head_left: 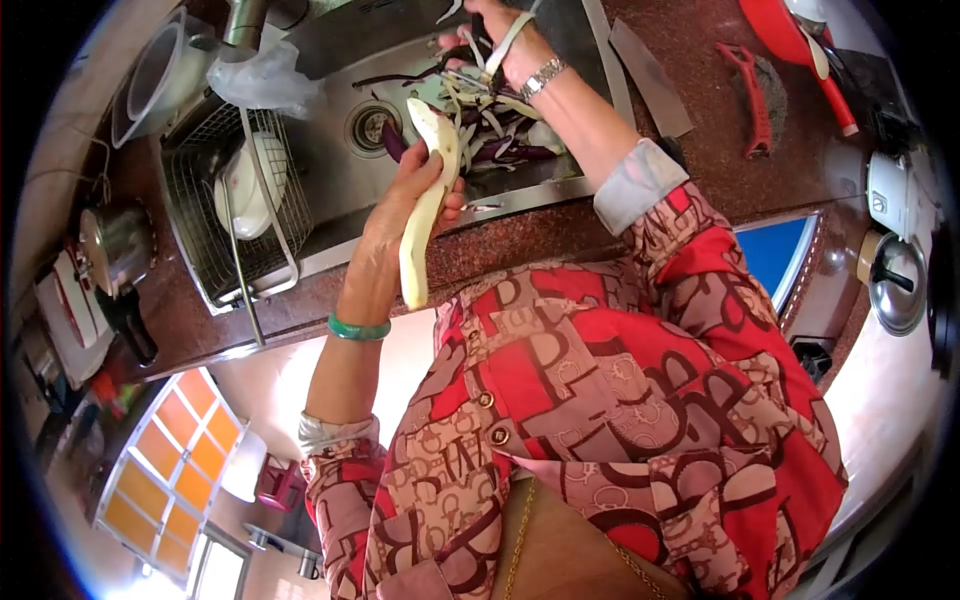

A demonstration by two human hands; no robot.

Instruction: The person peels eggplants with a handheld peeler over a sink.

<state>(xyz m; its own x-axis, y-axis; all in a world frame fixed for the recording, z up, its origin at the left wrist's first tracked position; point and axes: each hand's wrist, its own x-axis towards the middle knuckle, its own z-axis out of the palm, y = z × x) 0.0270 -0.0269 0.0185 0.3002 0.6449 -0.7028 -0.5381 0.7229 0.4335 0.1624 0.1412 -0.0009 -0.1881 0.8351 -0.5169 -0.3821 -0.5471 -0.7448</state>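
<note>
My left hand [425, 185], with a green bangle at the wrist, is closed round a long, pale peeled eggplant [418, 245] held at the sink's front edge. A few purple patches show near its upper end. Over the sink [345, 85], my right hand [510, 50] is closed on what looks like a dark-handled peeler [479, 32], partly hidden by the fingers. A pale strip of peel [512, 42] hangs across that hand. Below it lies a heap of purple and white peel [490, 125]. Part of a purple eggplant [394, 140] shows behind my left hand.
A wire dish rack [190, 180] holding a white bowl [255, 185] stands left of the sink. The drain [374, 128] is beside the peel. A faucet [245, 22] and clear plastic bag [265, 80] are at the back left. Red scissors [750, 95] lie on the right counter.
</note>
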